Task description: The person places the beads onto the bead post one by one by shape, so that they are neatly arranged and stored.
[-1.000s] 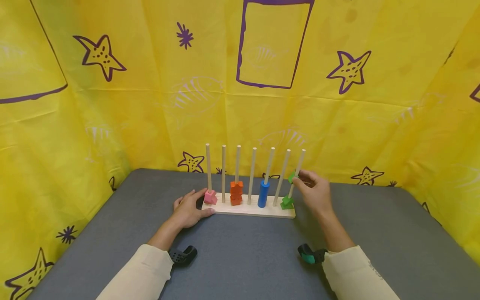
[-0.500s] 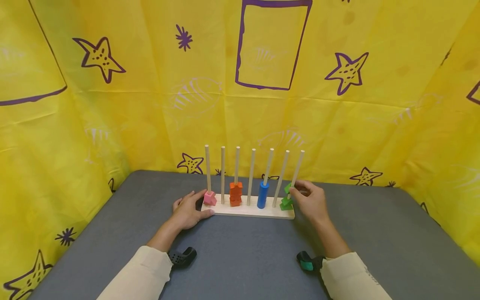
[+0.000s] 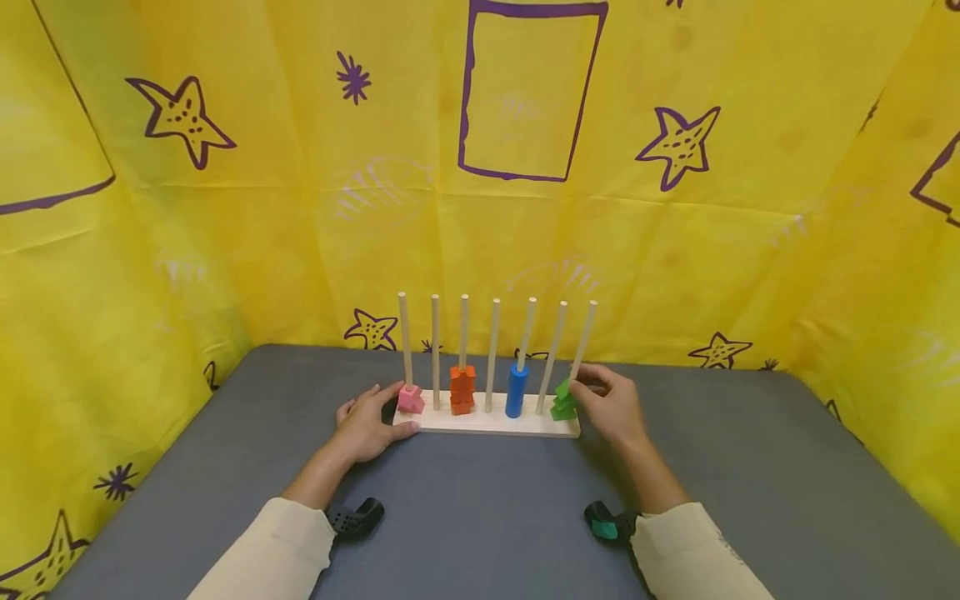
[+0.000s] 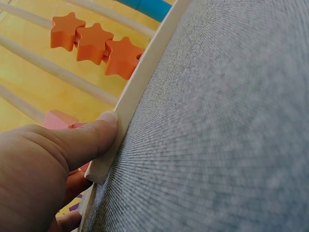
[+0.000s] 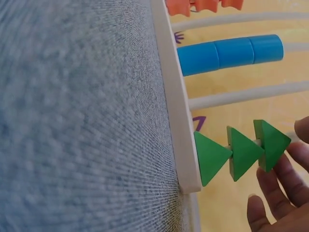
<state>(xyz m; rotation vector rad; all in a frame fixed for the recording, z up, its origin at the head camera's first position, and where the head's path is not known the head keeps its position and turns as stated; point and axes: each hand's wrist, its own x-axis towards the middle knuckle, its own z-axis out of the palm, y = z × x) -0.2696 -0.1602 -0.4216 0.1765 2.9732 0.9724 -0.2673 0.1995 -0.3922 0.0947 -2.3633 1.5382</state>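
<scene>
A wooden peg stacker (image 3: 480, 422) with several upright pegs stands on the table. My left hand (image 3: 367, 427) grips its left end; in the left wrist view the thumb (image 4: 99, 133) presses the front edge of the base. At the right end, my right hand (image 3: 611, 407) is beside the last peg. Three green triangle blocks (image 5: 246, 153) sit on that peg. In the right wrist view the fingers (image 5: 277, 191) are at the outermost triangle, while the thumb (image 5: 302, 129) stands slightly off it. Pink blocks (image 3: 410, 400) are on the leftmost peg, partly hidden by the left hand in its wrist view.
Three orange star blocks (image 4: 94, 43) fill the lower part of the third peg. Three blue cylinders (image 5: 231, 54) are stacked on the fifth. Bare pegs (image 3: 491, 358) stand between them. A grey table (image 3: 480, 517) spreads around, backed by a yellow patterned cloth (image 3: 300, 250).
The right hand has moved down the rightmost peg, and the top green triangle has come down onto the others. The left hand keeps its hold on the base. The head view has shifted slightly.
</scene>
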